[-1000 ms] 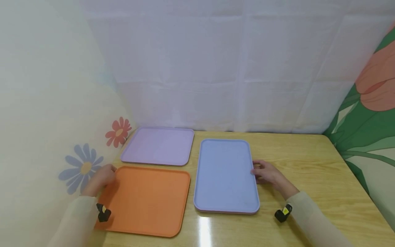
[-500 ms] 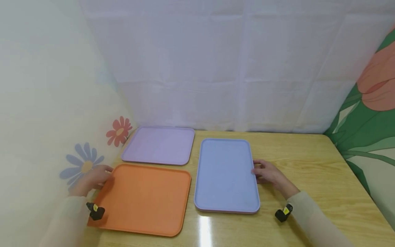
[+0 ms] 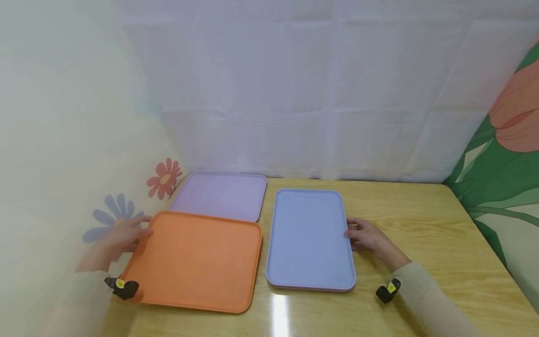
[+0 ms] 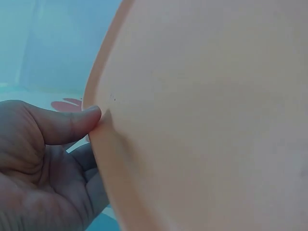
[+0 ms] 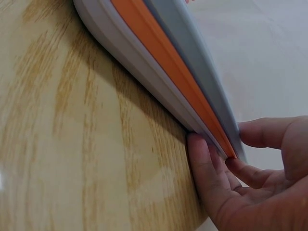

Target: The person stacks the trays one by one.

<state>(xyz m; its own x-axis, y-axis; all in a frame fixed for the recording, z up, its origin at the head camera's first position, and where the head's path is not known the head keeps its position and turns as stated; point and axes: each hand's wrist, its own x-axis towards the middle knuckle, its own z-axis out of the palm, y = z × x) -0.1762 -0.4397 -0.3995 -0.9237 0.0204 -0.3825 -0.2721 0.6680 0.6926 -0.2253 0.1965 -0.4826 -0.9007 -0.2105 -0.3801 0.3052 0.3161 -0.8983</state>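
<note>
My left hand (image 3: pixel 125 236) grips the left edge of an orange rectangular tray (image 3: pixel 198 262). In the left wrist view its thumb lies over the rim and the other fingers are behind the edge. In the head view the orange tray overlaps the front edge of a purple tray (image 3: pixel 219 194). To the right is a stack of trays with a blue tray (image 3: pixel 310 238) on top. In the right wrist view an orange tray (image 5: pixel 168 67) lies under the blue one, above a pale purple layer (image 5: pixel 125 43). My right hand (image 3: pixel 368 236) holds the stack's right edge, thumb at the blue rim, fingers lower down.
The wooden table (image 3: pixel 425 224) extends to the right of the stack and along the front. A white cloth (image 3: pixel 294 93) hangs behind its far edge. Close by the left arm stands a wall (image 3: pixel 63 140) painted with flowers. Another painted wall (image 3: pixel 513 196) borders the right side.
My left hand has moved left and away from me, bringing the orange tray up over the purple tray's front edge in view. My right hand and the blue-topped stack stay in place.
</note>
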